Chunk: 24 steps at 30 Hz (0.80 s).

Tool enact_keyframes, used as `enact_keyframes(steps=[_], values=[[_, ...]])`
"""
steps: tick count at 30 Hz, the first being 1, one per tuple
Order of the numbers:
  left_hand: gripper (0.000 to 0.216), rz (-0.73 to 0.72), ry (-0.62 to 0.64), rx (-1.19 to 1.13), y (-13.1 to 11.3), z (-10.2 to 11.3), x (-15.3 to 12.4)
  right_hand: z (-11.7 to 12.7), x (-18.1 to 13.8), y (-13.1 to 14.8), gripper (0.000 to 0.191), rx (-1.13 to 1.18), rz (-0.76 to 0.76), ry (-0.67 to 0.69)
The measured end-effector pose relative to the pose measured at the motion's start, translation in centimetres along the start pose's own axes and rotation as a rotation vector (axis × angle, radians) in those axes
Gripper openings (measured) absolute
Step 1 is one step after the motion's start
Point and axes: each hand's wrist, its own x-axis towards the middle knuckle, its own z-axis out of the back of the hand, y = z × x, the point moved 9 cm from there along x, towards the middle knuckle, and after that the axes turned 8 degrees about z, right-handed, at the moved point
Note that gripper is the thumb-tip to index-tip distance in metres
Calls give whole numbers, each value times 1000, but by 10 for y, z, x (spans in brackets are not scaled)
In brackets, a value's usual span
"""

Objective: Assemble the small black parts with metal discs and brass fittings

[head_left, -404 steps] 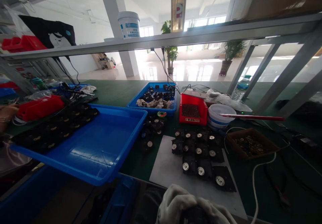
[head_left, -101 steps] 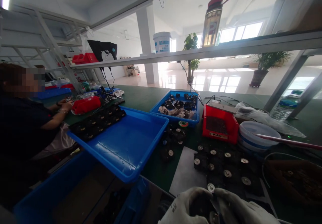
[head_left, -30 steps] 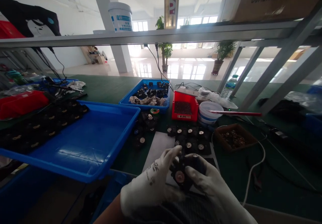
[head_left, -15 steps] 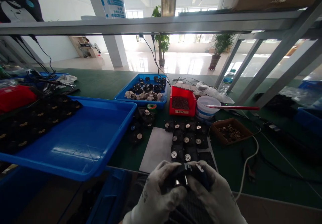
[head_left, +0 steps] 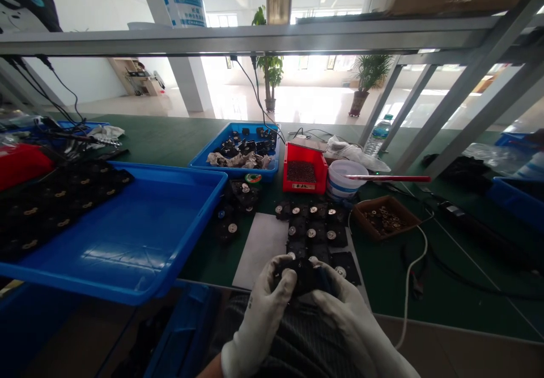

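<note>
Both gloved hands are down at the near edge of the green bench [head_left: 170, 140], closed around one black part [head_left: 304, 276]. The left hand [head_left: 263, 310] has its thumb curled over the part's left end. The right hand [head_left: 352, 327] wraps it from the other side, fingers bent in and gripping. The part sits between them, just over the front edge of the grey mat [head_left: 259, 247].

How far along? I'd say midway. On the mat, a cluster of similar black pieces [head_left: 314, 228] lies in loose rows, silver discs up, with a few more [head_left: 238, 196] just off its far left corner. Over on the left, the big blue tray [head_left: 204, 219] has neat rows of pieces [head_left: 55, 196] filling only its far side, and the near half is bare blue. So plenty is laid out and plenty is waiting.

The held part lies crosswise, its long axis running left to right from glove to glove. Its broad face seems tipped up toward the wearer, though it is too dark and covered to be sure. Beyond it stand the red bin [head_left: 304, 165], the white tub [head_left: 355, 177] and the brown box [head_left: 385, 216].
</note>
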Motion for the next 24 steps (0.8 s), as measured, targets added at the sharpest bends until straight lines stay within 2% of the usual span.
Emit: enact_keyframes(steps=[7, 11, 13, 16, 19, 21, 24], values=[[52, -91, 34, 7, -12, -5, -7, 7, 0, 2, 45, -80, 28, -104], [51, -57, 47, 30, -18, -4, -8, 17, 2, 4, 50, -5, 27, -166], [50, -38, 103, 67, -25, -9, -9, 18, 3, 9, 54, -5, 23, -140], [43, -79, 171, 205, -40, -16, -12, 8, 2, 19, 50, -143, 27, -8], [34, -148, 132, 318, -50, -15, -15, 1, -1, 25, 41, -228, 70, 31], [37, -133, 137, 246, -46, -15, -17, -2, -3, 24, 43, -152, 72, 2], [57, -77, 225, 68, -30, -21, -21, -2, -7, 19, 47, -68, 60, -51]])
